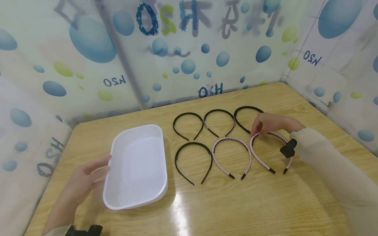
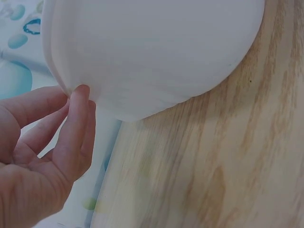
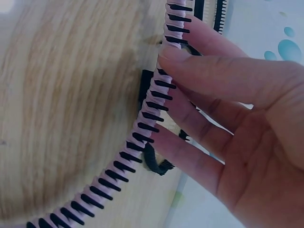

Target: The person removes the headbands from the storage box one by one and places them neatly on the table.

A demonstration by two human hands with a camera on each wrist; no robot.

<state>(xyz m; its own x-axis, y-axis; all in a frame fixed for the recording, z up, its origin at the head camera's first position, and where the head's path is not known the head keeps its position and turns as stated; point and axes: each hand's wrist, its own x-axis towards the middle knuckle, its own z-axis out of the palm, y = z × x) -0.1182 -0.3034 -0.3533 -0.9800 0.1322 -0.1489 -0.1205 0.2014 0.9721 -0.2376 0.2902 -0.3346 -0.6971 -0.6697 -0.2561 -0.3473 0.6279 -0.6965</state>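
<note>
My left hand [image 1: 84,180] is at the left side of a white plastic tray [image 1: 136,170]. In the left wrist view, its thumb and fingers pinch the tray's rim [image 2: 57,71]. My right hand [image 1: 270,123] pinches a pink headband [image 1: 260,161] near the top of its arch. Close up in the right wrist view, the thumb lies on the pink band, and black comb teeth line the inside of this headband [image 3: 116,166]. Left of it lies a second pink headband [image 1: 230,139] with black tips. A black headband [image 1: 194,143] is beside that one.
Behind the front row lie a left black headband [image 1: 188,113], a middle one [image 1: 219,110] and a right one [image 1: 248,107], partly covered by my right hand. The wooden table [image 1: 224,209] meets a patterned wall covering [image 1: 189,78] at the back and sides.
</note>
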